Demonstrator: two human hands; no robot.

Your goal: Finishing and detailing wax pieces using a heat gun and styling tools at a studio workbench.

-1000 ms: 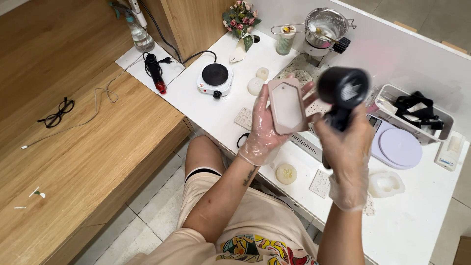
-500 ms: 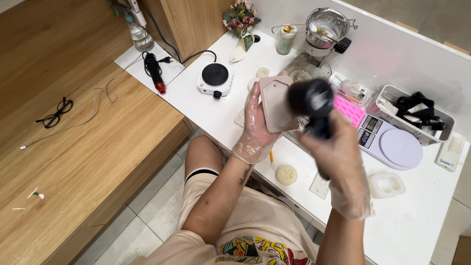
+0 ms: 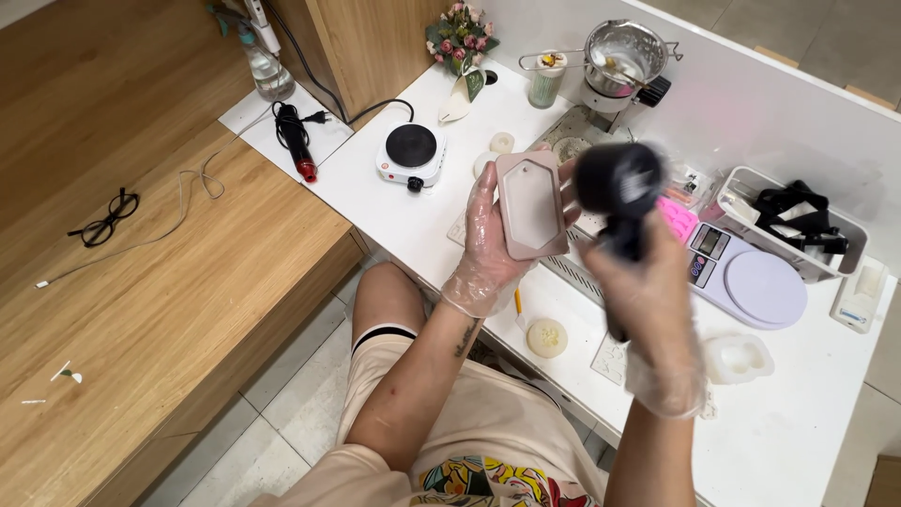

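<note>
The gloved left hand [image 3: 488, 253] grips a pale pink oblong silicone mould [image 3: 531, 205], tilted up above the white table [image 3: 798, 441]. The gloved right hand [image 3: 648, 291] is closed around a blurred black heat gun [image 3: 618, 188], aimed at the mould. The step appears to be warming its filling; a steady aim seems called for.

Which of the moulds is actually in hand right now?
The beige hexagon-cavity mould, gripped in the gloved left hand. The pink mould and clear mould lie on the table.
</note>
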